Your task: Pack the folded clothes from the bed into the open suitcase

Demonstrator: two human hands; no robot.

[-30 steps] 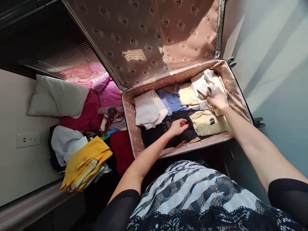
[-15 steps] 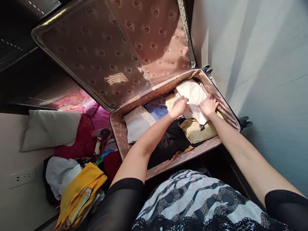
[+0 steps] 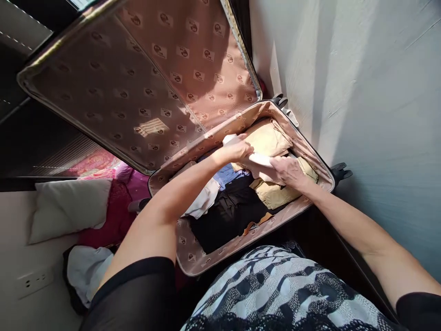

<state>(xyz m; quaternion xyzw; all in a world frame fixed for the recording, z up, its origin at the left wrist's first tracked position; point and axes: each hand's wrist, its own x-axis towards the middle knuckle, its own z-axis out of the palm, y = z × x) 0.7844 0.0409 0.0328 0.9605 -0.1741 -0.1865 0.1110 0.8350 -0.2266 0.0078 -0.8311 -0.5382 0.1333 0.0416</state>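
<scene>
The open suitcase with pink patterned lining (image 3: 203,263) lies in front of me, its lid (image 3: 155,69) tilted back, a smooth grey-blue wall (image 3: 344,73) to the right. At the left are a flat cream pillow (image 3: 70,207), crimson bedding (image 3: 117,218) and a white wall socket (image 3: 34,281), with pale grey clothing (image 3: 82,271) heaped below the pillow. Sunlight falls in bands across the wall and lid.

My left hand (image 3: 237,149) is closed on one end of a pinkish-white cloth (image 3: 262,160); my right hand (image 3: 289,171) grips the other. The cloth is over the right half of the case, above the clothes.

Half a second ago it was spread broad between my hands – now it is a narrow band, further left, and a folded cream garment (image 3: 268,138) shows behind it. My left arm has come across the view and hides the yellow clothing I could see outside the case.

I count one suitcase, one pillow, one socket and one cloth between two hands. Inside I also see one cream garment, one pale yellow garment (image 3: 279,195), one blue garment (image 3: 227,175) and one white garment (image 3: 205,197) – how many black clothes (image 3: 220,211) there are, I cannot tell.
</scene>
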